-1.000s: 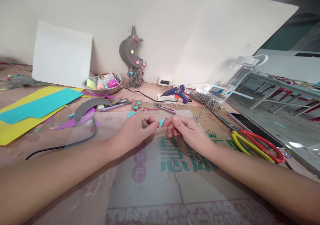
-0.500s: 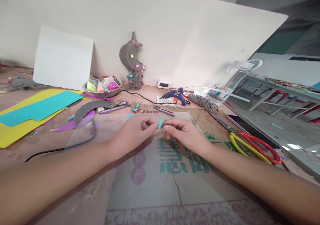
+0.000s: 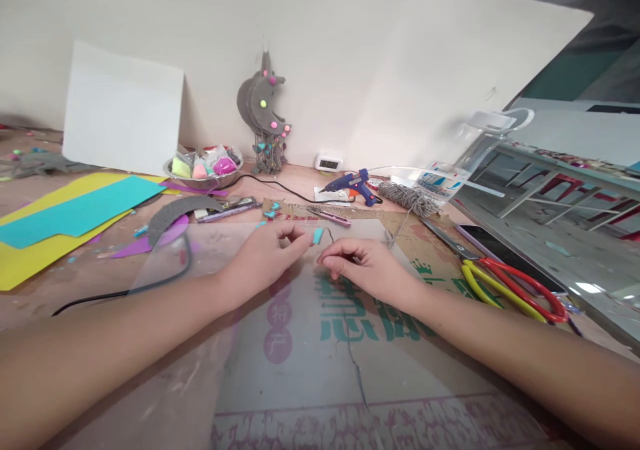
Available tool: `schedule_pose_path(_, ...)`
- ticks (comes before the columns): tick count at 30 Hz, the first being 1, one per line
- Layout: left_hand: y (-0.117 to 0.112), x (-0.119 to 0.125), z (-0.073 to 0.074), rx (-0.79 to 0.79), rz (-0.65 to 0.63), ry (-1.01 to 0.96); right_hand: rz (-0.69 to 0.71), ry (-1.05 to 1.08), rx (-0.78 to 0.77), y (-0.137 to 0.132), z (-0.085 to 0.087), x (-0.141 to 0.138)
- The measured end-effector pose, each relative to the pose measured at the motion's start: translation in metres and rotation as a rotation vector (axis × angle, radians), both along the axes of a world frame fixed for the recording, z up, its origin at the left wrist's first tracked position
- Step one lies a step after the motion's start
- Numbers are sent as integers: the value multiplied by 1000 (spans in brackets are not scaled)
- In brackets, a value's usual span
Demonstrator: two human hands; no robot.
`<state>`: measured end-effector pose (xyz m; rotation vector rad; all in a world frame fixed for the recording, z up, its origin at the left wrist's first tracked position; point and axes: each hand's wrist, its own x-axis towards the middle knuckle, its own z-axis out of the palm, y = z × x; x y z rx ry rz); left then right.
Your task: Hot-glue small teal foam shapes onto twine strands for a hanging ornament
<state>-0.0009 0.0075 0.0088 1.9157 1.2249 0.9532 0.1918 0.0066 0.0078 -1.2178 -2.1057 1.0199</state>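
My left hand (image 3: 270,253) pinches a small teal felt piece (image 3: 318,235) between thumb and fingertips, just above a clear plastic sheet (image 3: 210,270) lying over printed cardboard (image 3: 350,330). A thin dark thread (image 3: 331,234) rises beside the piece. My right hand (image 3: 357,267) rests on the sheet a little below and to the right, fingers curled into a pinch; what it grips is too small to make out. The two hands are slightly apart.
Yellow and red scissors (image 3: 505,290) and a phone (image 3: 495,253) lie at right. Behind: blue glue gun (image 3: 353,185), grey twine (image 3: 407,198), metal bowl of clay (image 3: 204,168), grey moon ornament (image 3: 264,113), black cable (image 3: 150,283). Teal and yellow felt sheets (image 3: 65,220) lie at left.
The right hand has let go of the teal piece and dropped slightly toward me; the left hand keeps the piece and has lifted it a little.
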Motion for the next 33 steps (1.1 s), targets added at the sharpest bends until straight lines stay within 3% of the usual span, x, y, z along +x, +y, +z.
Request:
schedule_pose_path(4, 5, -1, -4, -111, 6, -110, 174, -63, 289, -8, 1, 1)
schedule_pose_path(6, 6, -2, -5, -150, 12, -150, 194, -84, 375, -10, 2, 2)
schedule_pose_path(10, 7, -1, -3, -178, -14, -163, 33, -108, 259, -7, 1, 2)
schedule_pose_path(18, 3, 0, 0, -134, -109, -77, -119, 149, 4, 2, 0, 2)
schedule_pose_path(26, 1, 0, -1, -34, -119, 83, -123, 213, -37, 2, 3, 2)
schedule_pose_path(33, 0, 0, -1, -11, -144, 109, -100, 199, -26, 1, 3, 1)
